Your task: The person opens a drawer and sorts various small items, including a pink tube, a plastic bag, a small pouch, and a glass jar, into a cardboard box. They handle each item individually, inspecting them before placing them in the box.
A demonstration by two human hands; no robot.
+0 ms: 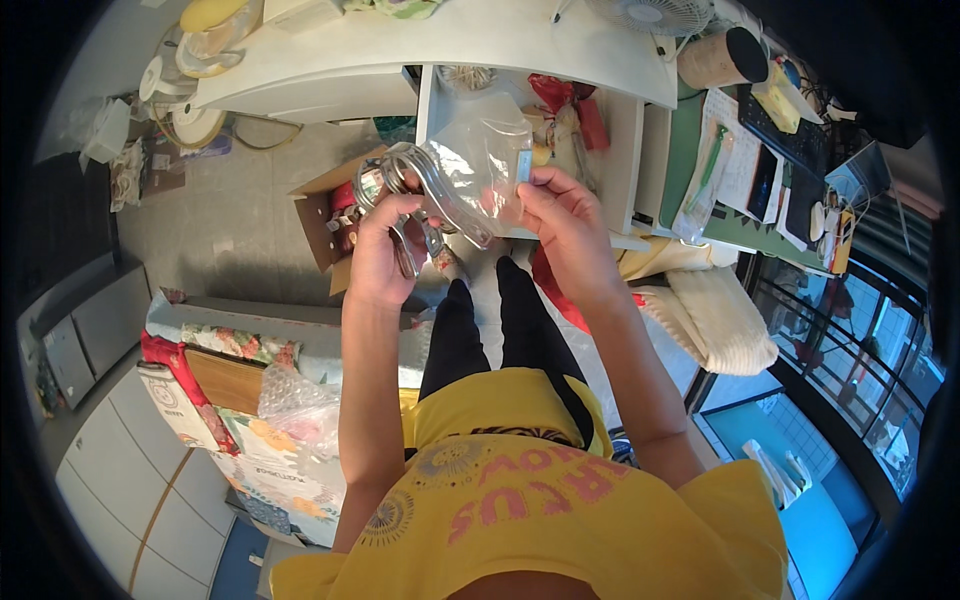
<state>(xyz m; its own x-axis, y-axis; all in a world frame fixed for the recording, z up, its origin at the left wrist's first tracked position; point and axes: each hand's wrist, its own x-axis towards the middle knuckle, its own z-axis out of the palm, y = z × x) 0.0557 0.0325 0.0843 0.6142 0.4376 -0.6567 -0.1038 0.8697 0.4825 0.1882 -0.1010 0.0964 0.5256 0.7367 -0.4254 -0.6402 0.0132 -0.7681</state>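
Head view: 2 hands up over an open drawer (pixel 427 105), 1 item in each. Left hand (pixel 385 245) is closed round a cluster of shiny metal parts (pixel 455 205) – curved loops plus a longer strip slanting down to the right. Exact type unclear from this angle. Right hand (pixel 570 225) pinches the side of a clear bag (pixel 485 150) between thumb and fingers, next to its small blue label (pixel 524 165).

Step in hand, my read: handling metal and bag together, side by side in the air. Can't tell if the metal is going into the bag or came out of it. Next move likely calls for a firm left grip so the loops stay bundled, and a light right pinch – film looks limp and could snag on metal edges.

Containers: bag hangs between the hands, its left edge overlapping the metal in view; no contents visible through the film, but glare hides some of it. Drawer holds a pale tangled bunch (pixel 467 78) at the back, a red bag (pixel 553 92) and a red box (pixel 592 125) on the right. Carton (pixel 318 235) on the floor, left of the drawer, flaps open, red items (pixel 343 194) inside – too small to identify.
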